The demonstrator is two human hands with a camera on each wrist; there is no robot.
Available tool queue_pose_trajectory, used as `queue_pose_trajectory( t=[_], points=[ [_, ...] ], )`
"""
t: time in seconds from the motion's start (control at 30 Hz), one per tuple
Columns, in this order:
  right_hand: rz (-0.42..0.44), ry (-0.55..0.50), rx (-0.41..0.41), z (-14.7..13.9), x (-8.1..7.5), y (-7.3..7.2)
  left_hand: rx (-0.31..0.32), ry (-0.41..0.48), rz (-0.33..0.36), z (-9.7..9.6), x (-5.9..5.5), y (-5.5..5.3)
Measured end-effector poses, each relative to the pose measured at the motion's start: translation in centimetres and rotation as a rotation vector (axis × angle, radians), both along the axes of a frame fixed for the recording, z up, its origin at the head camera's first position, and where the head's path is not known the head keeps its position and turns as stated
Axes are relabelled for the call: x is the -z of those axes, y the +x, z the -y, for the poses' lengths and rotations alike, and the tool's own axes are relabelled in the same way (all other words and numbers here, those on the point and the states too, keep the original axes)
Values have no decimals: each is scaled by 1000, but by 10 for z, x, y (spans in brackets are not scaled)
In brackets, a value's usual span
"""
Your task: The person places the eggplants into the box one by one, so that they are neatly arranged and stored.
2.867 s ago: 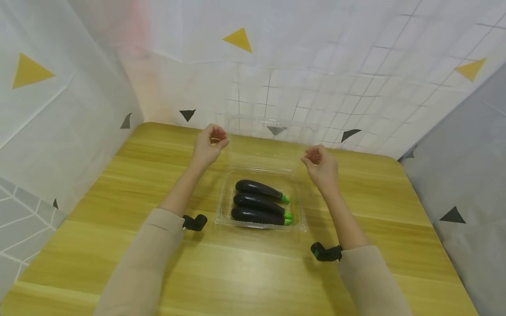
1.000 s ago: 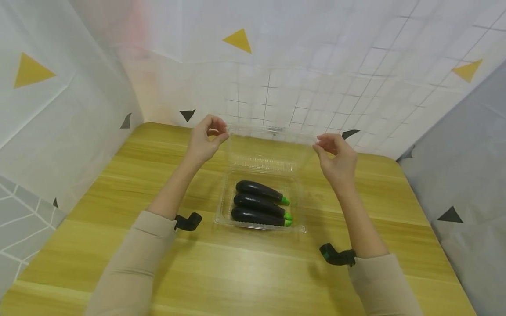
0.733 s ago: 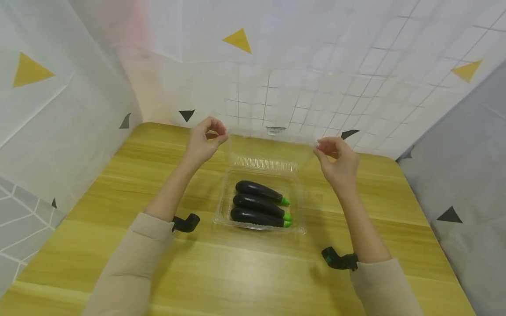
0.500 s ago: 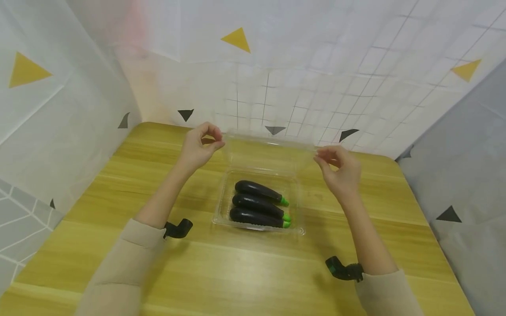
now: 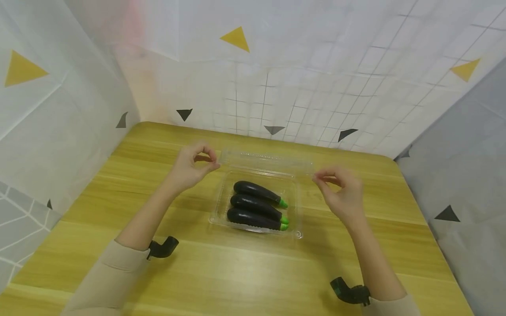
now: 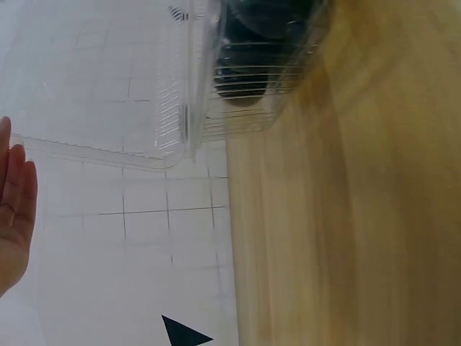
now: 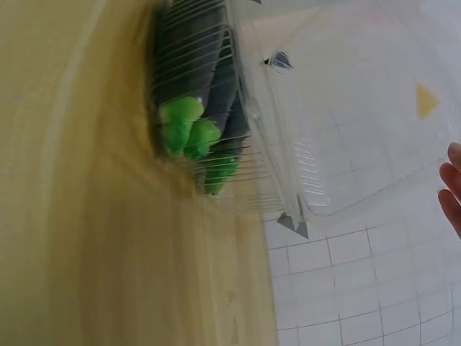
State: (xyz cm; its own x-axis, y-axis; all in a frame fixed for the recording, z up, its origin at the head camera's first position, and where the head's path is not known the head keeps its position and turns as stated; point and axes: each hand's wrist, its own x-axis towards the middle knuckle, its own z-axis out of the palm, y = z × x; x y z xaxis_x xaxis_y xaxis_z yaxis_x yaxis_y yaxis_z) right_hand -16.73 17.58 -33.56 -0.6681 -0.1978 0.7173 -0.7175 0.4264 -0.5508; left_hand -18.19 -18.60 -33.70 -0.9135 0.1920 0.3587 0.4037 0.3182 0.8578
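A clear plastic clamshell box [image 5: 253, 229] lies open on the table, holding three dark eggplants [image 5: 256, 206] with green stem ends toward the right. Its hinged lid [image 5: 265, 163] leans up along the far side, tilted over toward me. My left hand [image 5: 191, 169] pinches the lid's left corner between thumb and fingers. At the right corner, my right hand [image 5: 343, 191] pinches the edge likewise. In the left wrist view the fingers [image 6: 20, 194] show at the lid's rim; the right wrist view has the green stems [image 7: 189, 128] behind the box's ribbed wall.
The box stands near the middle of a wood-grain table [image 5: 245, 276]. White sheeting with a printed grid and triangles [image 5: 183, 115] hangs behind the table's far edge, with more sheeting on both sides. Black wrist mounts [image 5: 164, 248] sit on both forearms.
Both hands have come down and toward me, swinging the lid from nearly upright to a lower tilt. Before that, the right hand shifted outward to the right. The eggplants stay in the box.
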Motion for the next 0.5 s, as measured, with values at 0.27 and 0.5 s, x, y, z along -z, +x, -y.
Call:
queue_pose_trajectory(
  t=[0.27,0.5],
  points=[
    [-12,74,-94,-4,15,27,67,-97,-88,7,25,24],
    [91,156,-85,-16,59,40,119,-175,-143,7,56,41]
  ],
)
